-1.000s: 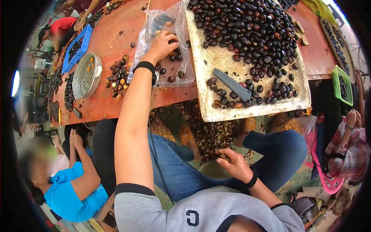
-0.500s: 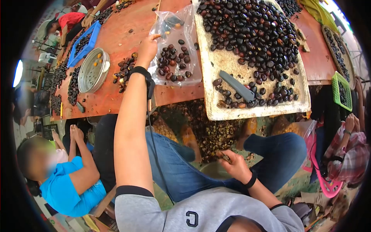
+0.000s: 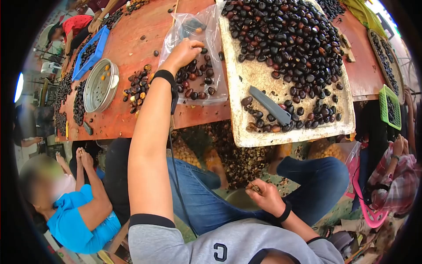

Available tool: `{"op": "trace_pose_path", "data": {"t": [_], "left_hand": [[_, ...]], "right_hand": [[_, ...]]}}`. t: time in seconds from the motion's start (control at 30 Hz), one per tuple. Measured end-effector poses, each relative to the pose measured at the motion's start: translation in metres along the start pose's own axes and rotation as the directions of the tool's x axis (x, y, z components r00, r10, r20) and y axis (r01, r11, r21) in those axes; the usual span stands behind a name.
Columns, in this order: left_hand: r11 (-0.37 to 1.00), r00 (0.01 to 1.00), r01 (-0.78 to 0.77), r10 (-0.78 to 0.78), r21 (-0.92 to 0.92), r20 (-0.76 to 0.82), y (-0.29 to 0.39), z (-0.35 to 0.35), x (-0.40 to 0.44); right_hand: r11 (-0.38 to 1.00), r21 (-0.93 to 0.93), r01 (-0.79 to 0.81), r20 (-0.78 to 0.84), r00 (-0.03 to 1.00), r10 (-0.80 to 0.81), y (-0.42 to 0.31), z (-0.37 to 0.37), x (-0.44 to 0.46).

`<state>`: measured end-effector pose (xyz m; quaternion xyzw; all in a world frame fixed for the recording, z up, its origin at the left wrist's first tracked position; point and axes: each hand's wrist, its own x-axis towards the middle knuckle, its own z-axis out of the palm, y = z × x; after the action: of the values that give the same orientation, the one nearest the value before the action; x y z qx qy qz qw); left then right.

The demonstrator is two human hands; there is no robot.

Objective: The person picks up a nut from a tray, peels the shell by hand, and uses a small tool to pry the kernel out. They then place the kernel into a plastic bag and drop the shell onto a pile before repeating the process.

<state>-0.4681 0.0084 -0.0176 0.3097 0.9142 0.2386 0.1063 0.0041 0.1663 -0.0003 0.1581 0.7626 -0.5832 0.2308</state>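
Observation:
My left hand (image 3: 185, 53) reaches over a clear plastic bag (image 3: 169, 42) lying on the table. Its fingers stretch to the right, beside a dark oval nut (image 3: 204, 51), and the fingertips are partly hidden. More dark brown nuts (image 3: 202, 70) lie on the bag below this hand. Low over my lap, my right hand (image 3: 267, 196) is closed in a pinch on something small and brownish that I cannot make out. Beneath it is a round basin (image 3: 241, 200), partly hidden. A pale tray (image 3: 239, 132) to the right holds a heap of dark nuts (image 3: 285, 39) and a grey box cutter (image 3: 269, 105).
A metal colander (image 3: 100, 86) with a few orange pieces stands left on the reddish table (image 3: 132, 50), near a blue crate (image 3: 93, 52) and a mixed pile of nuts (image 3: 140, 86). Shell scraps (image 3: 248, 160) cover the floor. Co-workers sit on both sides, one in a blue shirt (image 3: 85, 218).
My left hand has moved right and slightly down, over the nuts on the bag. The right hand stays low, slightly lower in view. The view has shifted a little.

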Motion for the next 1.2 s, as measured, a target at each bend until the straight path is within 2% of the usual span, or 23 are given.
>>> {"op": "trace_pose_path", "data": {"t": [0.03, 0.1, 0.13, 0.23, 0.27, 0.4, 0.47, 0.5, 0.6, 0.7, 0.9, 0.93, 1.0, 1.13, 1.2], "left_hand": [[1.000, 1.000, 0.007, -0.007, -0.001, 0.007, 0.000, -0.002, -0.004], [0.993, 0.995, -0.084, 0.079, -0.077, -0.057, 0.003, -0.007, -0.010], [0.991, 0.974, -0.134, 0.131, -0.004, -0.187, 0.009, -0.010, -0.021], [0.996, 0.991, -0.062, 0.069, 0.069, -0.117, 0.022, -0.025, -0.056], [0.986, 0.974, -0.137, 0.151, 0.091, -0.169, 0.024, -0.025, -0.071], [0.977, 0.988, -0.096, 0.117, 0.193, -0.102, 0.057, -0.032, -0.133], [0.985, 0.999, -0.022, 0.016, 0.170, 0.037, 0.068, -0.025, -0.156], [0.985, 0.999, -0.020, 0.014, 0.172, 0.035, 0.072, -0.018, -0.166], [0.942, 0.985, -0.121, 0.152, 0.314, -0.076, 0.069, 0.011, -0.181], [0.917, 0.964, -0.131, 0.207, 0.376, -0.168, 0.055, 0.026, -0.180], [0.883, 0.964, -0.141, 0.226, 0.448, -0.142, 0.046, 0.032, -0.179], [0.881, 0.963, -0.144, 0.231, 0.450, -0.143, 0.047, 0.034, -0.180], [0.911, 0.916, -0.183, 0.295, 0.370, -0.272, 0.051, 0.039, -0.180], [0.911, 0.916, -0.175, 0.290, 0.373, -0.276, 0.055, 0.038, -0.174], [0.963, 0.966, -0.048, 0.112, 0.264, -0.234, 0.056, 0.034, -0.169]], "right_hand": [[1.000, -0.006, 0.010, 0.012, 1.000, -0.010, 0.000, 0.001, -0.001], [0.999, -0.020, 0.040, 0.011, 0.999, -0.040, 0.003, 0.005, -0.002], [0.998, -0.014, 0.064, 0.000, 0.998, -0.064, 0.004, 0.006, -0.002], [0.995, -0.010, 0.098, -0.032, 0.995, -0.098, 0.008, 0.008, -0.003], [0.994, -0.015, 0.105, -0.052, 0.993, -0.105, 0.009, 0.009, -0.003], [0.996, -0.018, 0.091, -0.023, 0.996, -0.091, 0.004, 0.007, -0.006], [0.996, -0.015, 0.093, -0.024, 0.995, -0.093, 0.003, 0.008, -0.006], [0.995, -0.015, 0.097, -0.025, 0.995, -0.098, 0.002, 0.008, -0.007], [0.993, -0.028, 0.111, -0.022, 0.994, -0.112, 0.005, 0.013, -0.008], [0.989, -0.039, 0.142, -0.031, 0.989, -0.143, 0.004, 0.016, -0.010], [0.985, -0.052, 0.166, -0.052, 0.984, -0.169, 0.005, 0.018, -0.013], [0.984, -0.051, 0.169, -0.055, 0.984, -0.171, 0.004, 0.018, -0.014], [0.989, -0.067, 0.135, -0.044, 0.989, -0.138, -0.001, 0.017, -0.016], [0.987, -0.069, 0.148, -0.046, 0.987, -0.151, 0.002, 0.020, -0.017], [0.988, -0.089, 0.127, -0.025, 0.991, -0.130, 0.002, 0.020, -0.017]]}}
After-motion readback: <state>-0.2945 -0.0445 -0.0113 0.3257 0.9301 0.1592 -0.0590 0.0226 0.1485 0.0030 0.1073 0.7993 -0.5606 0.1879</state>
